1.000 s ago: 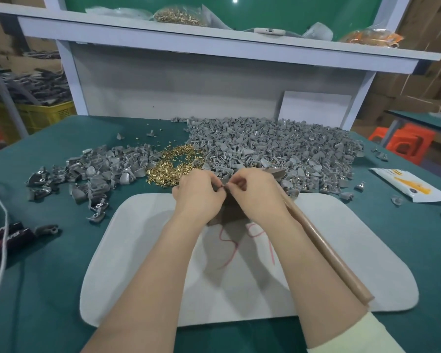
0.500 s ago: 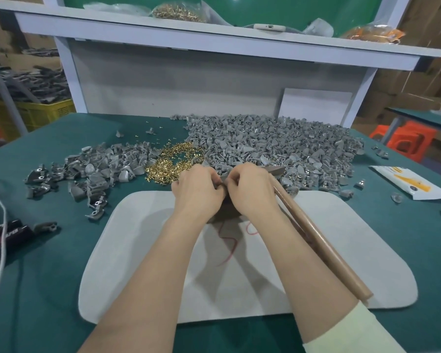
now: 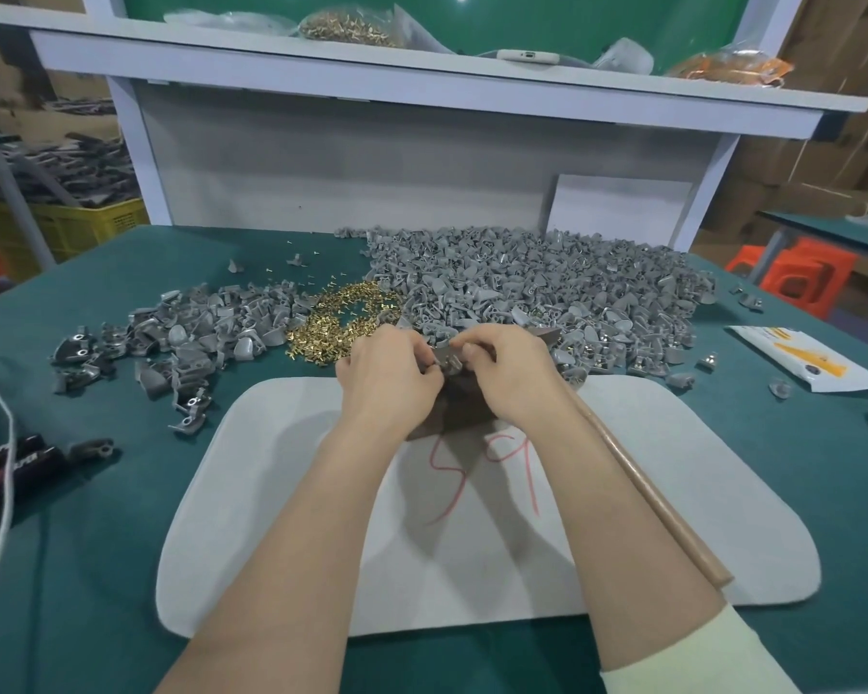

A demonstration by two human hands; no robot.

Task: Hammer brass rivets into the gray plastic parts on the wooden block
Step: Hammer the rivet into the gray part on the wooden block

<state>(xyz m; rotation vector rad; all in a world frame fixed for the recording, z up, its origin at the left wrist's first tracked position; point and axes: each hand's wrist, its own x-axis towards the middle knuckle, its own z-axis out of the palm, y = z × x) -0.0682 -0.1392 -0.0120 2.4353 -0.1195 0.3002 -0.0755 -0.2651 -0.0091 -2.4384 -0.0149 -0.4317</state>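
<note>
Left hand (image 3: 389,378): curled, fingertips pinched at a small gray plastic part (image 3: 447,362) over the wooden block (image 3: 452,410), apparently steadying it so a rivet can be seated.
Right hand (image 3: 509,375): closed, thumb and forefinger pinching the same part from the other side; the hammer handle (image 3: 647,493) runs back under this wrist, kept within the grip so striking can follow at once.
Rivet: too small to see between the fingertips; probably being set in the part's hole.
Wooden block: directly beneath both hands, on the white mat (image 3: 672,493), which likely cushions the blows.
Supplies: brass rivets (image 3: 344,320) just beyond the left hand; the big pile of gray parts (image 3: 547,283) beyond the right hand, both an easy reach.
Change from a second ago: hands remain together at the block, fingers slightly re-pinched; the red marking on the mat shows more below the wrists.
Tabletop (image 3: 96,568): green, carries everything.
</note>
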